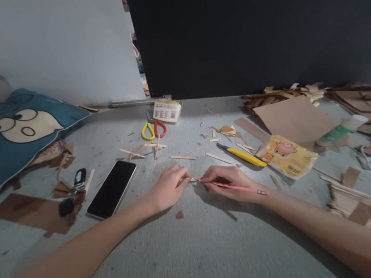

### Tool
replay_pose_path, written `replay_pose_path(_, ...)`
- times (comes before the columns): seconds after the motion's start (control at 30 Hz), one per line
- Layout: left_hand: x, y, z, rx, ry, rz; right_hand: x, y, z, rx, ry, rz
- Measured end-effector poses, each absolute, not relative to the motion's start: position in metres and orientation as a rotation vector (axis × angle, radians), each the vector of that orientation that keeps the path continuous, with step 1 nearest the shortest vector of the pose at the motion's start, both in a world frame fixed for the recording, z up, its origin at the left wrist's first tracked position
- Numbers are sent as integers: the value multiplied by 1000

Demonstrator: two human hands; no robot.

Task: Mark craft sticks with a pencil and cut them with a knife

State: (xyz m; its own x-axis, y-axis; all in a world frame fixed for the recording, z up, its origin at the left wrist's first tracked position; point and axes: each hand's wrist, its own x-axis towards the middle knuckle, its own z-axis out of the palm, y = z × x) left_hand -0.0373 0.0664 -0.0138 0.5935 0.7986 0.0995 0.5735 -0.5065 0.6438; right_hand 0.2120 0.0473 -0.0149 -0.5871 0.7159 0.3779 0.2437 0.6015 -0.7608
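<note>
Between my hands, a small pale wooden stick (194, 180) shows only in part. My left hand (172, 186) pinches its left end with thumb and fingers. A pink pencil (237, 187) with an eraser end lies across my right hand (226, 181), which is closed around it, the tip at the stick. Just beyond my fingers rest a flat wooden stick (183, 157) and another stick (219, 158). Two crossed-stick pieces, a left cross (133, 153) and a right cross (156, 146), lie farther back. A yellow utility knife (243, 155) is beyond my right hand.
A black phone (112, 189) and keys (73, 193) lie left, near a blue cushion (25, 131). Scissors (153, 130) stand by a small packet (166, 111) at the back. To the right are a yellow packet (287, 154), cardboard (296, 118) and a green-labelled bottle (342, 130).
</note>
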Motion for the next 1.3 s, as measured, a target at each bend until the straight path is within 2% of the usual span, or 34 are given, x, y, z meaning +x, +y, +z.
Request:
replay_pose_path(0.77,-38,67,-17,2254,1095,555,213,49,-28,-845,-2098,972)
replay_pose_path(1.3,-35,65,-15,2218,1127,578,211,47,-20,-860,-2114,888)
